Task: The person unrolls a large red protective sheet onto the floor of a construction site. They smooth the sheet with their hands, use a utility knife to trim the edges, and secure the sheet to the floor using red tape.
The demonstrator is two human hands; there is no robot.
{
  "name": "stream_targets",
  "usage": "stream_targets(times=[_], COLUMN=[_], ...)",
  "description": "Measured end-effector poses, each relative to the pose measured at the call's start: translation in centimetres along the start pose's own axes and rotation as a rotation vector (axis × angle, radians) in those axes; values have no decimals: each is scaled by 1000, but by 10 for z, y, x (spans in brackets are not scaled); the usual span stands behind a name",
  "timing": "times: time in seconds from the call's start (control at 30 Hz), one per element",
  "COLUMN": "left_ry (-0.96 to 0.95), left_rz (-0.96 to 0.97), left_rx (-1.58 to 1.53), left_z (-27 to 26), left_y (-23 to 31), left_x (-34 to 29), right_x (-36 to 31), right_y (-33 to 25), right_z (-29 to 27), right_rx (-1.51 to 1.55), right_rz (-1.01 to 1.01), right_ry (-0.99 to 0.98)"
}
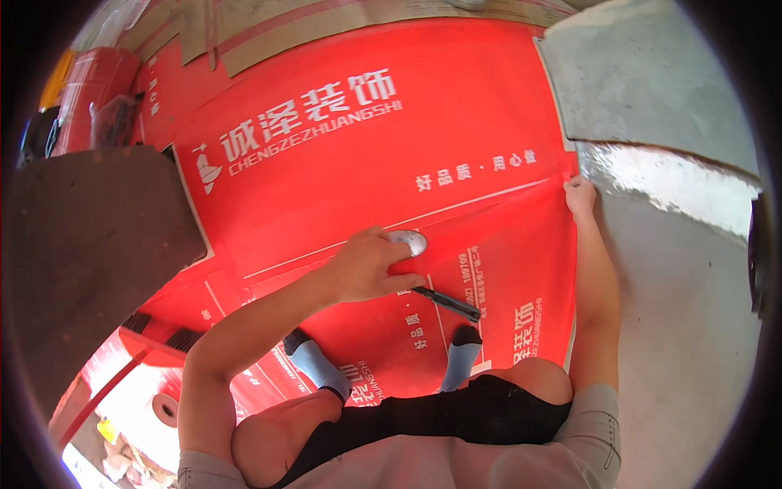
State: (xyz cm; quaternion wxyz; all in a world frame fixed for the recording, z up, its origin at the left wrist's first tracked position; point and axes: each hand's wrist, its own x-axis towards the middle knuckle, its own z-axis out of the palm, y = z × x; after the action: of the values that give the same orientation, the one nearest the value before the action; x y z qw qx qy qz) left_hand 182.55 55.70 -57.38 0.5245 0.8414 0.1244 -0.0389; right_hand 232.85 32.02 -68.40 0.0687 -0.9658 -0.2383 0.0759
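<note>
My left hand (371, 265) is curled round a round, whitish roll (410, 242) that looks like tape, above the red printed floor sheet (326, 179). Close to its thumb a black utility knife (448, 304) points toward my foot; I cannot tell whether the thumb touches it or the knife lies on the sheet. Stretched out to the right, my right hand (580, 196) has its fingers bent at the sheet's right edge, by the grey wall. What those fingers pinch is too small to make out. A white line and a fold cross the sheet between my hands.
Cardboard pieces (285, 41) lie along the far side. A dark grey block (98, 220) and a red box (98, 90) stand left. Lower left are a broom with a red handle (106, 397) and a roll (165, 410). Grey wall (652, 73) borders the right.
</note>
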Motion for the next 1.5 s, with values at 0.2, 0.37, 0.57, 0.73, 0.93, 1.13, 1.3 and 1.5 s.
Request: stream_targets(times=[0.2, 0.37, 0.57, 0.73, 0.93, 1.13, 1.3, 1.5], left_ry=[-360, 77, 138, 79, -6, -168, -77, -24], left_rz=[-365, -562, -1015, -1167, -1190, -1337, -1230, -1229], left_rx=[-1, 243, 220, 295, 483, 605, 628, 659], left_z=[-56, -88, -115, -96, -71, -61, -36, -40], left_y=[8, -31, -53, -99, -130, -117, -142, -141], left_x=[-76, -274, -301, -279, -277, -260, -252, -244], right_x=[25, 50, 52, 50, 46, -33, -90, -102], right_y=[82, 111, 105, 97, 91, -50, -62, -58], right_z=[22, 51, 57, 56, 52, 9, 34, 56], right_rx=[492, 486, 438, 430, 437, -305, -31, -66], right_rz=[228, 234, 247, 250, 233, -368, -236, -240], right_ry=[-270, -324, -300, -297, -293, 27, 310, 237])
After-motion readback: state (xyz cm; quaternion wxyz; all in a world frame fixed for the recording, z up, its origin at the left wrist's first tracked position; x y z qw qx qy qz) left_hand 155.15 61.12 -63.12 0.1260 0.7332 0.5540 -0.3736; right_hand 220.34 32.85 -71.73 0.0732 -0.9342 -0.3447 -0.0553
